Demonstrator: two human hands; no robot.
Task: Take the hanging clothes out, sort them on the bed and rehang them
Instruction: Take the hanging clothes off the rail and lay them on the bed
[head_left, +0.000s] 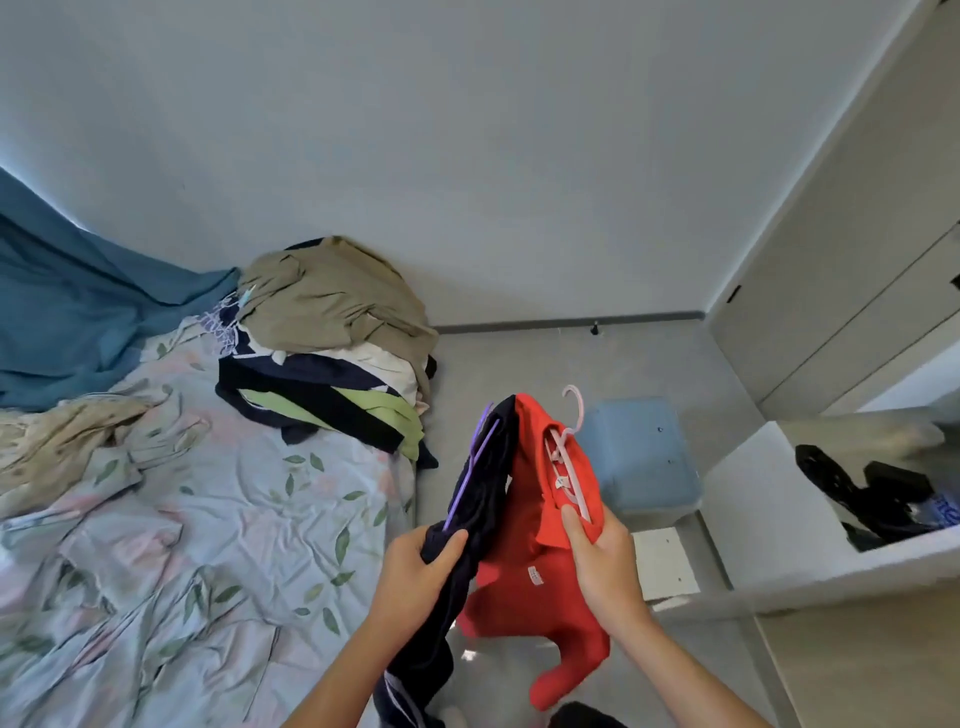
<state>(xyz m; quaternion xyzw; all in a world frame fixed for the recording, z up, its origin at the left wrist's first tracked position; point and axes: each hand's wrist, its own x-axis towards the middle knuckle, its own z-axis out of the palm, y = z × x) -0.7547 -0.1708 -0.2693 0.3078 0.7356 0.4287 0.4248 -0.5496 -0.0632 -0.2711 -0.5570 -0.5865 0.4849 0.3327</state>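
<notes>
Drawer (748, 499): open at right, dark items inside
Left hand (418, 566): fingers curled round dark garment (483, 483) on purple hanger (475, 462)
Right hand (605, 561): pinches red shirt (530, 561) on pink hanger (569, 447)
Bed (208, 545): pile of clothes (332, 338) at its far corner
Floor: blue box (641, 457) beyond the hands

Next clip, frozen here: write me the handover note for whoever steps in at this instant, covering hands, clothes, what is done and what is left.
Left hand grips a dark navy garment on a purple hanger.
Right hand grips a red shirt on a pink hanger. Both are held up over the floor beside the bed.
Done: a pile of clothes, khaki on top, already lies at the bed's far corner.
Left: lay these two down, sort them with the pile, then rehang everything.
</notes>
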